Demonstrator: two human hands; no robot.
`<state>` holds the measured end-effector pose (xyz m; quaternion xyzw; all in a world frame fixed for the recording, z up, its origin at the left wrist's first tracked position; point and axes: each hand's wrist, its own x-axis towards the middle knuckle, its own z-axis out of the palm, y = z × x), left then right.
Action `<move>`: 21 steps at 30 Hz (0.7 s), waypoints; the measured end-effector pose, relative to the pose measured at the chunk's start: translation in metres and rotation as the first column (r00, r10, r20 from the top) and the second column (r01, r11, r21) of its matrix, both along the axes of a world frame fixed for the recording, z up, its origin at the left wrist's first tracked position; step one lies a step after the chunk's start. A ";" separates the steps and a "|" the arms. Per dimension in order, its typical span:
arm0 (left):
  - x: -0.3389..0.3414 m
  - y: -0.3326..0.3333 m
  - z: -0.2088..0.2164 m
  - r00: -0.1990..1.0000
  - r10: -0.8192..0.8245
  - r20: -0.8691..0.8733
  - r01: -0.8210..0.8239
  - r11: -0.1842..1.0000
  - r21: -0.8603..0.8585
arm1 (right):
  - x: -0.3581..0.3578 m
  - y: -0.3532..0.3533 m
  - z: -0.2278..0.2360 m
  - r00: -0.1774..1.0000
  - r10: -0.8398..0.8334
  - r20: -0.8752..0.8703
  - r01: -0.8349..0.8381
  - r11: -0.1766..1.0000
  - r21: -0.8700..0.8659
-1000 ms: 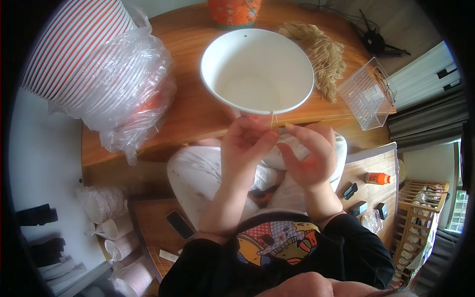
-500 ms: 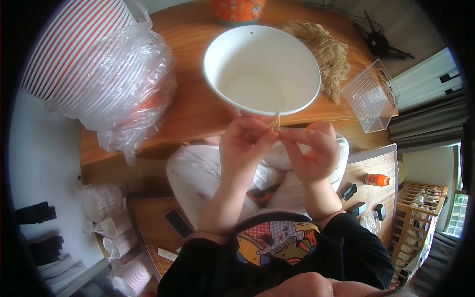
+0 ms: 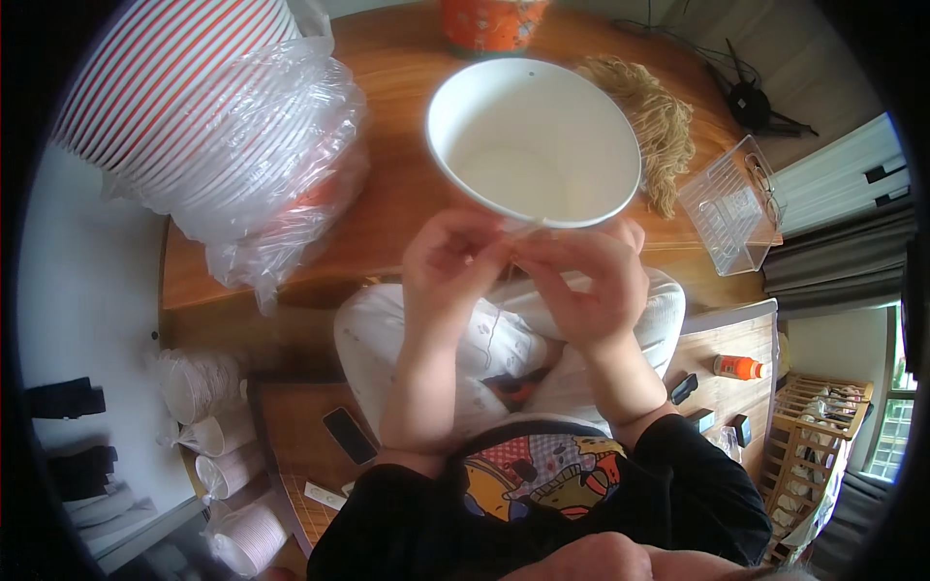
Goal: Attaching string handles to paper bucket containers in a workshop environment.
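A large white paper bucket point(image 3: 533, 145) stands at the table's front edge with its open mouth toward me. Just below its near rim, my left hand point(image 3: 450, 257) and my right hand point(image 3: 591, 276) meet, thumbs and fingertips pinched together. Between them is a thin tan string point(image 3: 539, 223), of which a short bit shows at the rim; the rest is hidden by fingers and blur. Whether it runs through the bucket's wall I cannot tell. Behind the bucket, on its right, lies a loose bundle of tan strings point(image 3: 654, 126).
Nested buckets in a clear plastic bag point(image 3: 281, 145) fill the table's left. An orange patterned bucket point(image 3: 494, 27) stands at the back, a clear plastic basket point(image 3: 731, 208) at the right edge. Beside me are a phone point(image 3: 349, 436) and an orange bottle point(image 3: 738, 367).
Both hands have shifted slightly left and up against the bucket's near rim. The string that stood up between the fingers now shows less. The whole view has turned a little.
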<state>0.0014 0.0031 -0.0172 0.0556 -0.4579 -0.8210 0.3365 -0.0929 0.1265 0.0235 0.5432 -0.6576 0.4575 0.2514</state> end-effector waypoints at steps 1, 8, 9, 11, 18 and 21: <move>0.000 -0.004 0.002 1.000 0.015 0.004 -0.015 1.000 0.006 | 0.003 -0.004 0.000 1.000 -0.026 0.008 0.026 0.999 0.022; 0.007 -0.025 0.002 0.999 0.047 -0.005 -0.047 0.999 0.015 | 0.011 -0.026 -0.005 0.998 -0.012 0.067 0.015 0.999 -0.048; 0.009 -0.026 0.001 1.000 0.002 0.006 -0.003 1.000 0.030 | 0.012 -0.025 -0.005 0.998 -0.010 0.066 0.013 0.999 -0.049; 0.010 -0.025 -0.001 0.999 -0.043 0.013 0.043 0.998 0.050 | 0.011 -0.020 -0.005 1.000 -0.018 0.023 0.019 0.999 -0.035; 0.005 -0.013 -0.006 0.991 -0.128 -0.044 0.129 0.992 0.016 | 0.004 -0.008 -0.009 1.000 0.007 -0.025 -0.008 1.000 -0.025; 0.005 -0.013 -0.006 0.988 -0.149 -0.039 0.149 0.989 -0.006 | 0.002 -0.006 -0.012 1.000 0.016 -0.022 -0.017 0.999 -0.031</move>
